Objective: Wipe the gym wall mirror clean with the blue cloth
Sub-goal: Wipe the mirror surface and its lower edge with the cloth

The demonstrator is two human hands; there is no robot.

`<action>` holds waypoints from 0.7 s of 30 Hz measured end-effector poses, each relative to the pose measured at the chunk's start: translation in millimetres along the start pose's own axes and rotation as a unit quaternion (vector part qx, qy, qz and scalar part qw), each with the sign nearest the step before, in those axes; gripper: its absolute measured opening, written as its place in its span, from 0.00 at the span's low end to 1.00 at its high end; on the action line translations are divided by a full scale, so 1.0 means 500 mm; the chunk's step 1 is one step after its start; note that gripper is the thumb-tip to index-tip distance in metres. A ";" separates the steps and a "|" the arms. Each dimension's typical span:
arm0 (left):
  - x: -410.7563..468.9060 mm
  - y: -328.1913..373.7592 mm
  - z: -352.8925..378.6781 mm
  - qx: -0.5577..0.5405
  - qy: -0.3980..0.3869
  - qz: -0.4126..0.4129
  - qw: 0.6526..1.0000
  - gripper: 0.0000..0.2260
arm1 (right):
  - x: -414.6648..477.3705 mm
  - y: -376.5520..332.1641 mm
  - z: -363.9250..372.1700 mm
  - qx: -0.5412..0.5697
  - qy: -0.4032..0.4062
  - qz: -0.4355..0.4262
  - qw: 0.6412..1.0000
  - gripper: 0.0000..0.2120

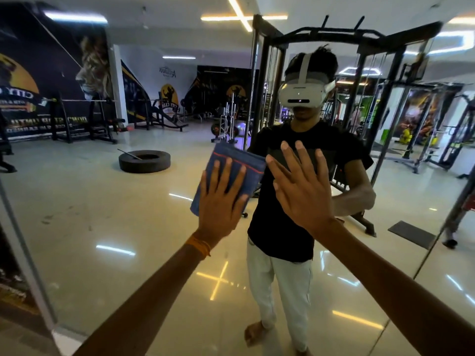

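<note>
**Here, a folded cloth was held flat against the glass**

The blue cloth (231,158), folded into a thick pad with a red stripe near its upper edge, lay against the gym wall mirror (115,222), just left of the person's own reflection. The left hand (221,201) pressed it there with straight, spread fingers, the palm over the pad's lower half; nothing was pinched or curled round it. The right hand (300,186) was likewise flat, fingers wide, holding nothing, just beside the cloth's right edge. Whether it actually touched the glass could not be told.

Judged from its folds, the cloth was light, soft and limp. It would probably slide easily under an even palm, yet slip or unfold if pressure lapsed. The centre of the pad was therefore the sensible place to bear down, or a folded edge the place to pinch.

The mirror was hard, smooth and vertical, and probably fragile under point loads. A panel seam (434,242) ran down its right side and a pale frame strip (28,253) bounded its left. Reflected in it were a glossy floor, a tyre (144,161), a black cable rack (359,39) and wall banners.
</note>
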State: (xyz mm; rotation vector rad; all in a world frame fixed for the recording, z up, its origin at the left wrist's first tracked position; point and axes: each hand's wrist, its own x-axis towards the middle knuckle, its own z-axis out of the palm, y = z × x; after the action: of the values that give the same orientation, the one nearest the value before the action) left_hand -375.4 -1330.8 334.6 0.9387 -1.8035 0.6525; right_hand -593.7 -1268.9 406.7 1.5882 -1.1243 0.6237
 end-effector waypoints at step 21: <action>0.170 -0.166 -0.064 0.007 0.127 -0.302 0.945 0.28 | 0.002 0.083 -0.047 0.001 0.005 0.018 1.000 0.26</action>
State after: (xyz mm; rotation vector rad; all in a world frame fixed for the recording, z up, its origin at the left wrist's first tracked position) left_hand -310.7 -1379.5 427.5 1.2758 -1.1918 0.3710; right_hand -627.2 -1247.7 433.6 1.5672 -1.1475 0.6552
